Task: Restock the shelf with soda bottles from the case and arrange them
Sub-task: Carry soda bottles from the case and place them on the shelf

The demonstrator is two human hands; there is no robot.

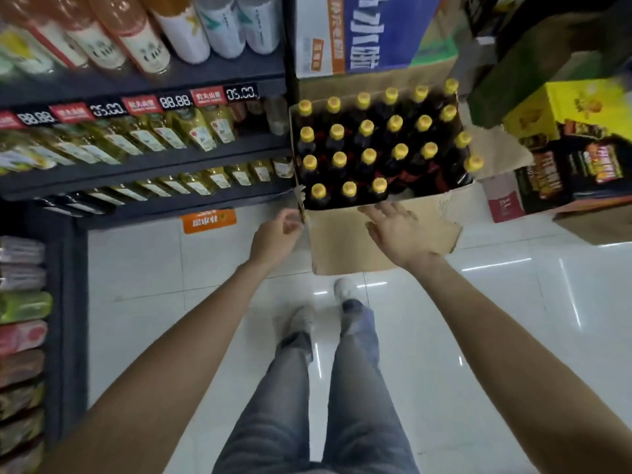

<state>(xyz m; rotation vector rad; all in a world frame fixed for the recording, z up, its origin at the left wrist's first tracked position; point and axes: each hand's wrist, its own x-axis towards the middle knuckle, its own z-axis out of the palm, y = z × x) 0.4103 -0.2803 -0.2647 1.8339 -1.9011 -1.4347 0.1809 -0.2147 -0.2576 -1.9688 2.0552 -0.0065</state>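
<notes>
An open cardboard case stands on the white floor, packed with several dark soda bottles with yellow caps. One slot at the near right of the case shows no cap. My left hand hovers just left of the case's near left corner, fingers loosely curled, holding nothing. My right hand is spread open over the case's front flap, just below the nearest row of bottles. The dark shelf unit on the left carries rows of yellowish bottles on its lower levels.
Stacked boxes stand behind the case, a blue and white one and a yellow and black one at right. A second shelf with packets is at the near left. My legs and shoes stand on the glossy tiles before the case.
</notes>
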